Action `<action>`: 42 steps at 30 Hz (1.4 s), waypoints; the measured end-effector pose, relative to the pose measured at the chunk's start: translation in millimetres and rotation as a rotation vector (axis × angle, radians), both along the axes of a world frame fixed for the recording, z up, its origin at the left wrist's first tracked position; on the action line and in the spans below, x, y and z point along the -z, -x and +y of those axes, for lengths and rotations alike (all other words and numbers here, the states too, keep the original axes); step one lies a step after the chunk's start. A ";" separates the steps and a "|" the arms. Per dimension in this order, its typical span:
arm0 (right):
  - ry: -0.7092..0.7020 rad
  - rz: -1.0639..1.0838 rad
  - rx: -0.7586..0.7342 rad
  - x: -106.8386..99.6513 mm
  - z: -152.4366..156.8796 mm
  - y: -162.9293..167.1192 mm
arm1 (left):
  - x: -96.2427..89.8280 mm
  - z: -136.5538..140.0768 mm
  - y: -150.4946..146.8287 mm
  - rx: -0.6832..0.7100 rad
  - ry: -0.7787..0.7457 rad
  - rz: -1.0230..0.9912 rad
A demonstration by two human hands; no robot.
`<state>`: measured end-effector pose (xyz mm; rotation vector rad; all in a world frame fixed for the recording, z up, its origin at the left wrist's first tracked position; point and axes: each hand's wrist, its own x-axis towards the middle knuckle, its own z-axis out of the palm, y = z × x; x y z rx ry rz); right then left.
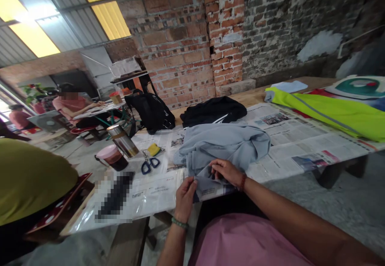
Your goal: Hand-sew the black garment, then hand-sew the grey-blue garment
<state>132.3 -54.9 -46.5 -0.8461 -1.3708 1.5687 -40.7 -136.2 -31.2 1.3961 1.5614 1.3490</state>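
A light grey garment (222,143) lies bunched on the newspaper-covered table, its near edge drawn toward me. My left hand (185,193), with a green bead bracelet on the wrist, pinches the garment's near left corner. The fingers of my right hand (226,172) are curled and closed on the same cloth a little further right; a dark red bracelet circles that wrist. Between the two hands a short stretch of the fabric's edge is held up. Which part of the garment this is I cannot tell.
Left of the garment are scissors (149,165), a yellow object (153,149), a steel flask (122,140) and a lidded cup (112,157). Behind lie black clothing (214,110) and a black backpack (152,111). A neon vest (327,113) and an iron (359,86) are right. Someone sits close left.
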 end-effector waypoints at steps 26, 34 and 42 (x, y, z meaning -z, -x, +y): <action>-0.179 -0.251 0.194 4.7 -2.5 -68.6 | -9.0 -10.6 -16.6 0.394 -0.239 0.708; -0.246 -0.318 0.183 9.0 -3.1 -70.9 | 1.5 -6.1 -13.9 0.256 -0.241 0.602; -0.284 -0.320 0.195 9.9 -1.0 -68.5 | -0.7 -6.6 -27.7 0.316 -0.327 0.977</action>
